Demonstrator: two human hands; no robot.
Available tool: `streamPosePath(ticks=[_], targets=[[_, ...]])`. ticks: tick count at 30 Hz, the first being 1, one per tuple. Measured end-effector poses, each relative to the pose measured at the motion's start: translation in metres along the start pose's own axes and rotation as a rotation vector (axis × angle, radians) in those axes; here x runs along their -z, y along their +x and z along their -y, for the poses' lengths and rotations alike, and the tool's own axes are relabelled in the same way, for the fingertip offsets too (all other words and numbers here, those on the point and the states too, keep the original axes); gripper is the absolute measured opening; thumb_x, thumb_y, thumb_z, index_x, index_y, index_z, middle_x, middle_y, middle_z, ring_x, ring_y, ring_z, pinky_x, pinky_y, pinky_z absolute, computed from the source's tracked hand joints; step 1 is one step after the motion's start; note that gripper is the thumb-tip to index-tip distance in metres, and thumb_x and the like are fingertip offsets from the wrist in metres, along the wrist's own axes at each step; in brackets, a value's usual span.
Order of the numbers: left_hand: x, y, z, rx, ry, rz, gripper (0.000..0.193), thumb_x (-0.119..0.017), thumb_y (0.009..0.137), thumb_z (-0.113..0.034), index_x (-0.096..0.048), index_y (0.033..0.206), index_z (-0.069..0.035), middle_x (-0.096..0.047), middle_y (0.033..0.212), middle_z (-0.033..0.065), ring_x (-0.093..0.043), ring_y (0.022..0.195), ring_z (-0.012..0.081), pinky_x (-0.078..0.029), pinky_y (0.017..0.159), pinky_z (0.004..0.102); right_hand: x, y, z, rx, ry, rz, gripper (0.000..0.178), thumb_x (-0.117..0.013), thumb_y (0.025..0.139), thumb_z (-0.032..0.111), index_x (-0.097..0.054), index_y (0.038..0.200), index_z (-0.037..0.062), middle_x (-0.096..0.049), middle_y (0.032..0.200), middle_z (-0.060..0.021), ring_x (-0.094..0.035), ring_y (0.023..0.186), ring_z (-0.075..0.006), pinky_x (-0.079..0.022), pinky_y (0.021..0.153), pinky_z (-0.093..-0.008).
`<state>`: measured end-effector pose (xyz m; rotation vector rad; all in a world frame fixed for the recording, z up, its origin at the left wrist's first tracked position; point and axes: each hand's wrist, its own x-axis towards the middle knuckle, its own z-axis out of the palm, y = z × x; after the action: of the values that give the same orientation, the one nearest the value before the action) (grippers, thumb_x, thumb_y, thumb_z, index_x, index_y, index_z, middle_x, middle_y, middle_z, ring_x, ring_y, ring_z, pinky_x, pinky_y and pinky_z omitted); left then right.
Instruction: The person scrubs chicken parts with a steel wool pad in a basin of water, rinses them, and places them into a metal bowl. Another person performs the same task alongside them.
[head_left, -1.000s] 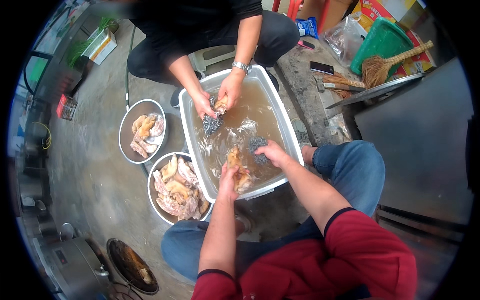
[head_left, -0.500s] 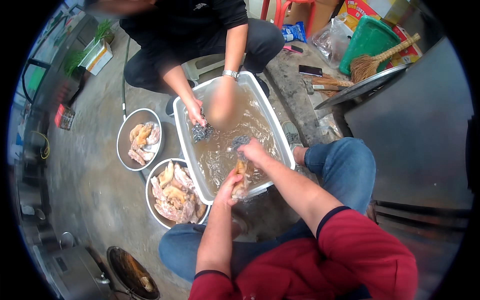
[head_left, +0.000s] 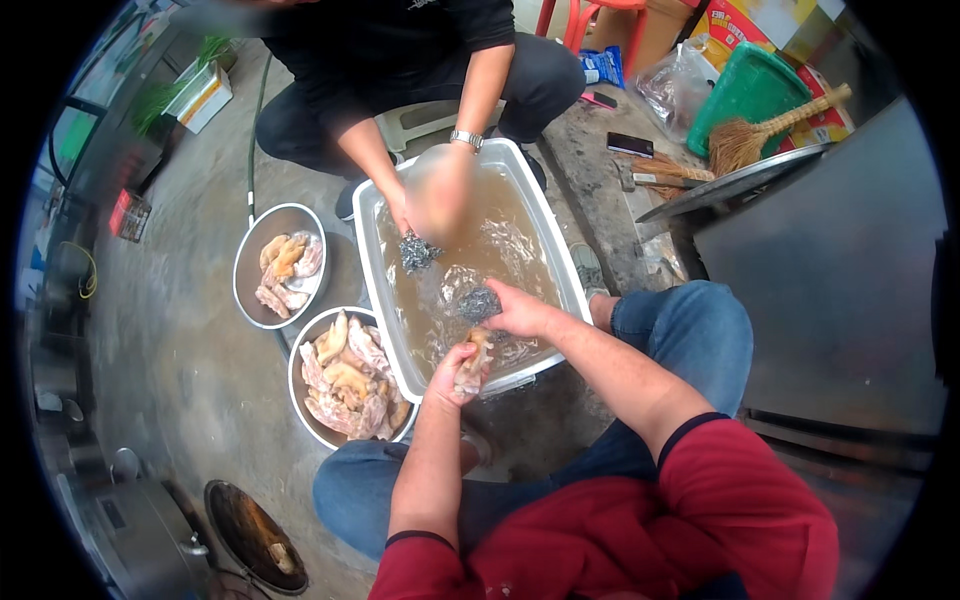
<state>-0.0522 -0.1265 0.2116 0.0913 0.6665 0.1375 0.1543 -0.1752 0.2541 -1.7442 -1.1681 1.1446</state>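
My left hand (head_left: 450, 380) grips a pig's trotter (head_left: 474, 364) above the near edge of a white plastic tub (head_left: 377, 290). A grey steel-wool scourer (head_left: 478, 303) is held in my right hand (head_left: 520, 310), just beyond the trotter and apart from it. Cloudy brown water (head_left: 490, 215) fills much of the tub, its surface rippled below my hands. Across the tub a crouching person holds another steel-wool scourer (head_left: 419, 252) over the water; that person's other hand is blurred.
Left of the tub stand two metal bowls of trotters, a nearer bowl (head_left: 296, 392) and a farther bowl (head_left: 240, 262). A hose (head_left: 250, 170) runs along the floor. At right are a straw broom (head_left: 740, 143), a green bin (head_left: 760, 95), a phone (head_left: 630, 145) and a large metal panel (head_left: 820, 270).
My right hand and its scourer have moved slightly away from the trotter, which my left hand now holds more raised. The other person's scourer has shifted a little nearer to me.
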Motion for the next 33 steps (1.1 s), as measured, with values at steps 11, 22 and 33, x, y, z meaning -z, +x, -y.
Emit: streamPosePath(ticks=[11,22,33], targets=[[-0.018,-0.002,0.002,-0.018,0.206,0.088,0.054,-0.07,0.081,-0.018,-0.05,0.129,-0.003,-0.065,0.095,0.0094,-0.063,0.066,0.0169,-0.054,0.054,0.0284,-0.005,0.014,-0.017,-0.161,-0.036,-0.068,0.056,-0.069,0.077,0.004,-0.047,0.128,-0.0024,-0.063,0.115,-0.0239,-0.062,0.108,-0.0328,-0.048,0.095,-0.0398],[-0.022,-0.002,-0.003,-0.009,0.271,0.15,0.059,-0.066,0.085,-0.016,-0.044,0.139,-0.011,-0.062,0.101,0.005,-0.064,0.077,0.0167,-0.055,0.057,0.0308,-0.009,-0.012,0.008,-0.062,-0.264,-0.203,0.054,-0.066,0.079,0.01,-0.047,0.128,-0.0014,-0.064,0.107,-0.0285,-0.062,0.102,-0.0439,-0.05,0.089,-0.0469],[-0.037,-0.018,-0.021,-0.238,0.483,-0.011,0.069,-0.076,0.079,-0.009,-0.041,0.138,-0.009,-0.057,0.117,0.0066,-0.059,0.102,0.0214,-0.056,0.082,0.0378,-0.001,0.004,-0.093,-0.428,-0.774,-0.139,0.045,-0.064,0.081,0.012,-0.054,0.124,0.0016,-0.068,0.106,-0.0233,-0.065,0.104,-0.0402,-0.052,0.088,-0.0472]])
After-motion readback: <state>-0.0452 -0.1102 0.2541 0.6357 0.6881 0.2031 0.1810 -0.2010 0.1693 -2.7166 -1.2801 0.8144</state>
